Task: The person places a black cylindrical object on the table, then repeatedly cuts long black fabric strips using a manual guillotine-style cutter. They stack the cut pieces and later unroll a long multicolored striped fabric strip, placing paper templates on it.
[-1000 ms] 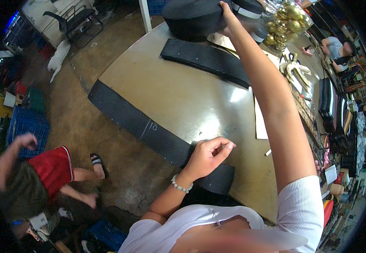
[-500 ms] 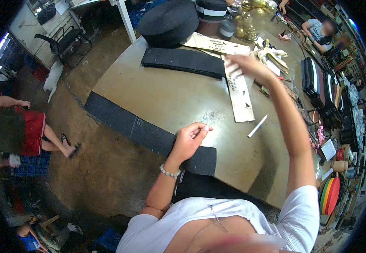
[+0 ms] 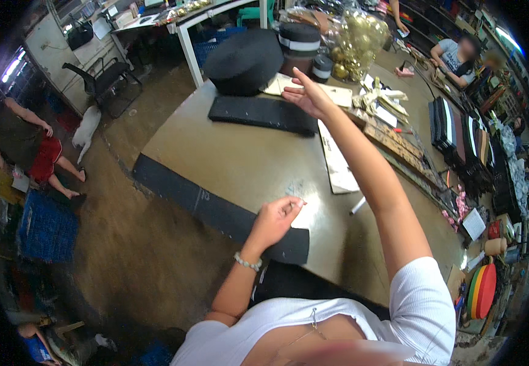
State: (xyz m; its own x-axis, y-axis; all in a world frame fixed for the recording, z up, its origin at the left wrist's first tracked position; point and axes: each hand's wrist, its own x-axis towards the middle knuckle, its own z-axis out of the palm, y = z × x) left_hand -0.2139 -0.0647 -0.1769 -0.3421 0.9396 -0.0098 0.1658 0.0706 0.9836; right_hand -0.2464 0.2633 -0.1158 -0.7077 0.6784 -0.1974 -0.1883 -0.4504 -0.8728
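My right hand (image 3: 306,97) reaches to the far side of the table, fingers apart, holding nothing. It is above the right end of a stack of black strips (image 3: 258,114) and a cream marked template (image 3: 273,84). Nearer me, my left hand (image 3: 275,222) is closed, thumb and fingertips pinched together; whether something small is between them I cannot make out. It is over a long black strip (image 3: 179,188) that lies along the table's left edge and bears pale chalk marks. A white pen (image 3: 358,205) is partly hidden by my right forearm.
A big black roll (image 3: 243,61) and smaller rolls (image 3: 300,41) stand at the back, beside a clear bag of gold balls (image 3: 356,46). Another cream template (image 3: 337,161) lies under my right forearm. A long wooden piece (image 3: 398,146) lies to the right. Other people are around.
My right hand has moved left and farther away over the stack of black strips. My left hand keeps its pinch near the long strip. The whole view has tilted slightly.
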